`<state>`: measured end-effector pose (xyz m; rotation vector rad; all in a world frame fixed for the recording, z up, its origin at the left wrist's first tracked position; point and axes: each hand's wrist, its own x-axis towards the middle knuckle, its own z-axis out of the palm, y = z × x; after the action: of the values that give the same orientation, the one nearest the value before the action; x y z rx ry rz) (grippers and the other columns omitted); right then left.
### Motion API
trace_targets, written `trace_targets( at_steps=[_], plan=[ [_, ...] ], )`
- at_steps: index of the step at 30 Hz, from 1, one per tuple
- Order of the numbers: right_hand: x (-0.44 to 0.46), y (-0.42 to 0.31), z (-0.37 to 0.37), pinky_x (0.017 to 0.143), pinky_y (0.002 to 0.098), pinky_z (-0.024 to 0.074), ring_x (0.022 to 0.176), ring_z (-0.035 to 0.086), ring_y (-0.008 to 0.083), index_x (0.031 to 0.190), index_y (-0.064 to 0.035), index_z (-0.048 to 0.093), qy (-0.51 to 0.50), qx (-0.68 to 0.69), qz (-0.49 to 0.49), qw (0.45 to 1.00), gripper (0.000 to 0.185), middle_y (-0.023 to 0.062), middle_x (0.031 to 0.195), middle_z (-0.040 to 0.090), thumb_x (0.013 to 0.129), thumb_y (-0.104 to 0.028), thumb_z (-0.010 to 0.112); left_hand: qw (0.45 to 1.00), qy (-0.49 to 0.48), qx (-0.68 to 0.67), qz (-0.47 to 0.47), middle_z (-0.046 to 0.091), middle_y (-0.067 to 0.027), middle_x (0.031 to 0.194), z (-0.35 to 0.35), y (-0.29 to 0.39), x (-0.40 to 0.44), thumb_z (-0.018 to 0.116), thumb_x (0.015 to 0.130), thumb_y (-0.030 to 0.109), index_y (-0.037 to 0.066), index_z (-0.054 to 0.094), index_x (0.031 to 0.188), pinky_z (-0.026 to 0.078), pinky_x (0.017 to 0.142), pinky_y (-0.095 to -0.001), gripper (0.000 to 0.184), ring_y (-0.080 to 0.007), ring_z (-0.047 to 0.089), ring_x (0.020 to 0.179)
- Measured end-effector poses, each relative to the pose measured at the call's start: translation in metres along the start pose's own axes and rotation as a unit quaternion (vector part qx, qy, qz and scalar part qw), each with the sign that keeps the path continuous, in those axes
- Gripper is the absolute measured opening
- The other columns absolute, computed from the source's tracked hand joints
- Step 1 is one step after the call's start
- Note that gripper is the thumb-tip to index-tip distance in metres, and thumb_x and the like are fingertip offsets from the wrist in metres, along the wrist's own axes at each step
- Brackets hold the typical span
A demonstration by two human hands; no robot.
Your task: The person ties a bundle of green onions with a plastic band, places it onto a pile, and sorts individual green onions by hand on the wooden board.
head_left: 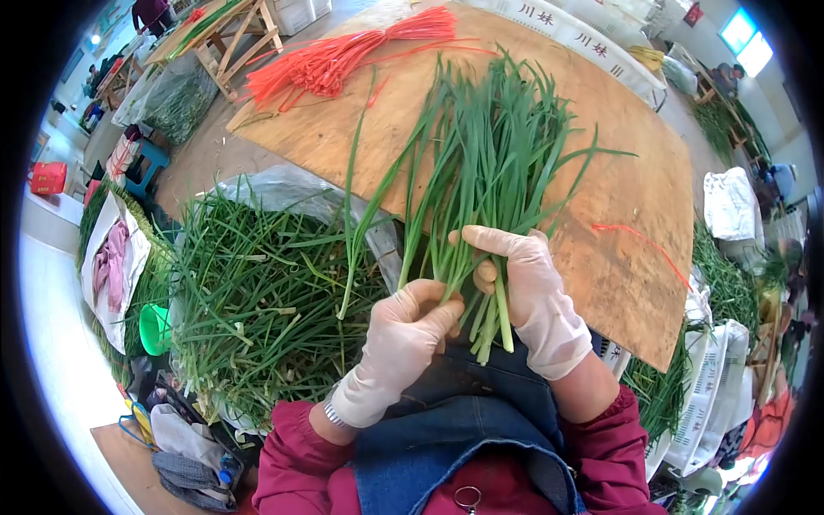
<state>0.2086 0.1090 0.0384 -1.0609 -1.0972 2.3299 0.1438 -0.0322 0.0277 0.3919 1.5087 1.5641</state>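
A bunch of green garlic chives (493,146) lies with its leaves over the wooden board and its pale stem ends toward me. My right hand (524,275), in a thin white glove, is wrapped round the stems, thumb stretched across the front. Lower and to the left, my left hand (403,343), gloved too, pinches a few chive stems at the bunch's left side. One loose chive (350,232) stands apart, left of the bunch, over the bag's edge. The fingers behind the stems are partly hidden.
On the wooden board (635,257) lie a pile of red plastic ties (343,60) and a single red tie (648,245). A plastic-lined heap of chives (266,292) stands left. White printed bags (712,386) are at right, a green container (155,329) at left.
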Motion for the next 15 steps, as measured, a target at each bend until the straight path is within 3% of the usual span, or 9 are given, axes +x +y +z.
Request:
trace_targets(
  at_steps=[6,15],
  plan=[
    [-0.007,0.0,0.005,0.038,0.025,0.0341,0.04,0.042,0.0112,0.078,0.0052,0.065,0.026,-0.001,0.009,1.0,0.012,0.0055,0.055,0.054,0.074,-0.006,0.067,0.998,0.016,-0.053,-0.015,0.06,-0.0029,0.066,0.0,0.007,0.005,0.063,0.081,0.008,-0.002,0.064,0.091,0.033,0.043,-0.0176,0.014,-0.0059,0.048,0.049],
    [-0.009,0.006,0.009,0.039,0.0244,0.0349,0.041,0.043,0.0115,0.083,0.0054,0.065,0.039,0.0,-0.008,0.999,0.013,0.0044,0.052,0.052,0.077,-0.007,0.064,0.985,0.109,-0.131,0.028,0.06,-0.0062,0.069,0.005,-0.005,0.002,0.062,0.08,0.004,-0.004,0.062,0.086,0.041,0.049,-0.0232,0.01,-0.0128,0.055,0.056]
  ],
)
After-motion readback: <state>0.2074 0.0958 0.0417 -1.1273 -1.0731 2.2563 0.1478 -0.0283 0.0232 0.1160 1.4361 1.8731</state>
